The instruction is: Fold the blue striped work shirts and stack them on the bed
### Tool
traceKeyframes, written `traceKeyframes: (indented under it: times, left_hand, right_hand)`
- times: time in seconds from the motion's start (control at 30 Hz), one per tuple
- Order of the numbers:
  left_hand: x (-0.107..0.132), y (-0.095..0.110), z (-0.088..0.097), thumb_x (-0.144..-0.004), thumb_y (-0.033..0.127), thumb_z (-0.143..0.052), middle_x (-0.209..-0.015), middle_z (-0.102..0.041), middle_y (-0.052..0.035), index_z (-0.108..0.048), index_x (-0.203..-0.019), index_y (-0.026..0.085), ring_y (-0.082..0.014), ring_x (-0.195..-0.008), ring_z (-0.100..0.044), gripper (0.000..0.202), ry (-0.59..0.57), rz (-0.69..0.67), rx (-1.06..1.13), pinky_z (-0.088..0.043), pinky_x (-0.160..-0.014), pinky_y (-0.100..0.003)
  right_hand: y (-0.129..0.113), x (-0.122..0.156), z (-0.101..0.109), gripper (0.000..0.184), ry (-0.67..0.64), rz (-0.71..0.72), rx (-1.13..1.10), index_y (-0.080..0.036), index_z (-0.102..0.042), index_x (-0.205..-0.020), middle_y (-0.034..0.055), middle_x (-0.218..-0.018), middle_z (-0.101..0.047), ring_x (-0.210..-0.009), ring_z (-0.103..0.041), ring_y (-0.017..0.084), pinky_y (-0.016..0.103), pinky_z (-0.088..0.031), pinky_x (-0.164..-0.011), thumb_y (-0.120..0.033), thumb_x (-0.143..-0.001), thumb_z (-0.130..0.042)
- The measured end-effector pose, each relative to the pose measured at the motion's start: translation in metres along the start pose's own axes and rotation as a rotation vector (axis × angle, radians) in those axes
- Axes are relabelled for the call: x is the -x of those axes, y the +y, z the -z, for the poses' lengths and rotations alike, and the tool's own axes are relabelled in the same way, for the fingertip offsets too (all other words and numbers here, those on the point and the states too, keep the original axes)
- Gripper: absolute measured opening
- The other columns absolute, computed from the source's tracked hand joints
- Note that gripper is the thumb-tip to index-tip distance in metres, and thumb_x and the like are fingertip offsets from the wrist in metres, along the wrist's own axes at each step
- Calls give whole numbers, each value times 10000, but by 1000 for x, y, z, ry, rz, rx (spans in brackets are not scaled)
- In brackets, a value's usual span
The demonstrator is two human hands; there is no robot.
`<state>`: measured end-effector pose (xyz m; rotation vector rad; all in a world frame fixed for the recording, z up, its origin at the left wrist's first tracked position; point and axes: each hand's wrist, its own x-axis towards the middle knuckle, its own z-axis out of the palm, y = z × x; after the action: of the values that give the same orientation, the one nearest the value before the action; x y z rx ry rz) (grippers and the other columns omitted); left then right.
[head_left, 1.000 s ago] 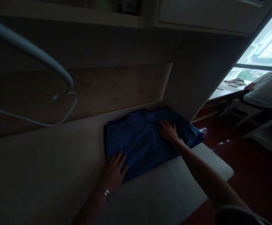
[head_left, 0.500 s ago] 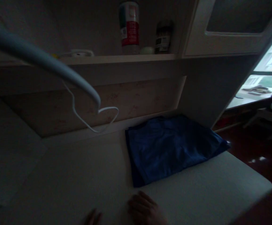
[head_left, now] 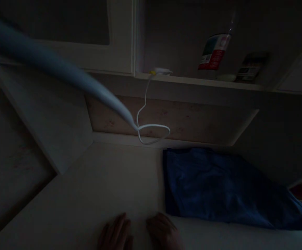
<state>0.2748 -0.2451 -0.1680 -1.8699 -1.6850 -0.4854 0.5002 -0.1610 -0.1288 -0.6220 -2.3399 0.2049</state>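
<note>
My left hand (head_left: 115, 232) lies on the white tabletop (head_left: 124, 177) at the bottom of the view, its fingers stretched forward and holding nothing. Just to the right, my right hand (head_left: 163, 231) rests on the same surface, fingers close together and slightly bent, with nothing visible in them. Close beyond my right hand is a folded dark blue cloth (head_left: 218, 187), spread over the right part of the table. Neither hand appears to touch it. The picture is very dim, and both wrists are cut off by the lower edge.
A pale arm-like tube (head_left: 88, 83) slants in from the upper left, near a looped white cable (head_left: 154, 125). On the shelf (head_left: 192, 80) stand a red-labelled bottle (head_left: 214, 52), a dark jar (head_left: 252, 67) and a white plug-like object (head_left: 162, 71). A cabinet door (head_left: 72, 53) is at upper left.
The view has turned left, so cloth and shelf items appear farther right, and the window is out of sight. More of my left hand shows. The picture is darker.
</note>
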Motion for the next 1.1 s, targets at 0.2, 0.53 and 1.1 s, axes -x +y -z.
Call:
traceKeyframes:
  times: [0.2, 0.53, 1.1]
  left_hand:
    - [-1, -11, -1, -849, 428, -562, -1248, -685, 33, -692, -1157, 366, -169, -1062, -643, 340, 24, -105, -18, -455, -915, -331]
    - [-3, -10, 4, -845, 432, -565, -1242, -689, 16, -701, -1137, 338, -182, -1078, -634, 335, 36, -96, -15, -429, -947, -355]
    - [-6, -8, 10, -844, 400, -593, -1229, -694, 11, -669, -1174, 322, -175, -1070, -637, 348, -5, -47, 100, -394, -972, -336]
  right_hand:
    - [-4, -4, 6, 185, -42, -100, -74, -231, -673, -979, 21, -933, -736, -874, -648, 175, 301, -531, -815, -224, -958, -489]
    - [-3, -3, 4, 201, -38, -128, -118, -245, -678, -971, 16, -945, -737, -884, -643, 172, 303, -507, -824, -225, -950, -479]
    - [-5, -4, 9, 200, -86, -198, -148, -247, -702, -981, 21, -953, -739, -902, -642, 175, 303, -513, -833, -231, -962, -503]
